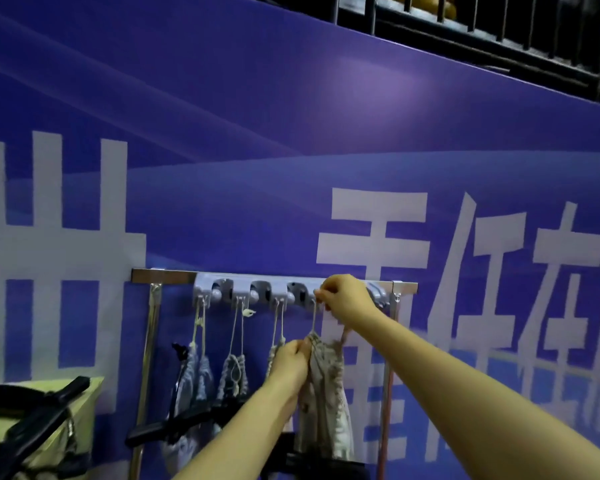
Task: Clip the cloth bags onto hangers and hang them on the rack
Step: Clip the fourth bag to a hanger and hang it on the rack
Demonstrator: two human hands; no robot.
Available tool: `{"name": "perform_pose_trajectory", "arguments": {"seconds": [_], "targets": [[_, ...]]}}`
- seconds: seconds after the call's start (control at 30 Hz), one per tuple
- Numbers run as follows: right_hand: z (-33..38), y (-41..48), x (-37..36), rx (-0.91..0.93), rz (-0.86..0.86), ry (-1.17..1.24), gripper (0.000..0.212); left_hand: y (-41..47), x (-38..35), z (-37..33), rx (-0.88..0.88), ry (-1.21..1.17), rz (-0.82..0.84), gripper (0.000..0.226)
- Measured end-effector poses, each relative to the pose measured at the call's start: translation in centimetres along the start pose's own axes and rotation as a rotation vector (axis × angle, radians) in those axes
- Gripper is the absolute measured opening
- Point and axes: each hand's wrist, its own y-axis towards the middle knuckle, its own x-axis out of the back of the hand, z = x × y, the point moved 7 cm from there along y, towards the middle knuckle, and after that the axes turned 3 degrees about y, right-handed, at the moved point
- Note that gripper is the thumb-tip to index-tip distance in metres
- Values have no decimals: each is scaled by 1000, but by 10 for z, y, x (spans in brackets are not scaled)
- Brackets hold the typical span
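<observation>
A blue banner (222, 133) backs the metal rack (160, 276), whose grey hook strip (205, 284) already carries other cloth bags (234, 375). The left hand (290, 362) grips a beige bag (326, 393) by its neck, seemingly taking its weight, while the right hand (347, 299) pinches its cord (314, 317) at a hook, likely to loop it on.

**Setting: makeshift hanging station in a hall or event venue, not a home**

- Backdrop: a large blue printed banner (291, 116) with oversized white Chinese characters fills the whole wall.
- Above it, top right: a black metal railing (465, 32) of an upper level.
- Fixture: a free-standing chrome rack (160, 276) carrying a grey plastic hook strip (257, 292), with small drawstring cloth bags (234, 375) hung in a row.
- Lower left: a pale desk (87, 410) piled with black hangers (49, 410).
</observation>
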Motion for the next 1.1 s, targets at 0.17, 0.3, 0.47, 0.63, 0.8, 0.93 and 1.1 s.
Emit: {"name": "perform_pose_trajectory", "arguments": {"seconds": [0.17,0.3,0.47,0.63,0.8,0.93,1.1], "targets": [[-14,45,-19,29,-31,-71,22,48,-12,7,13,-133,49,30],[-32,66,-27,22,-113,-78,26,75,-17,11,15,-63,22,34],[-48,83,-40,14,-177,-13,30,100,-16,11,0,-38,-20,30],[-64,87,-55,-46,-195,29,29,110,-14,25,-5,-32,-19,31],[-80,88,-64,-263,-87,375,25,108,-14,34,20,49,-50,31],[-92,84,-75,-447,-10,744,34,109,-23,44,100,58,-18,28],[-111,77,-92,-467,39,794,31,108,-21,54,128,86,-51,30]]}}
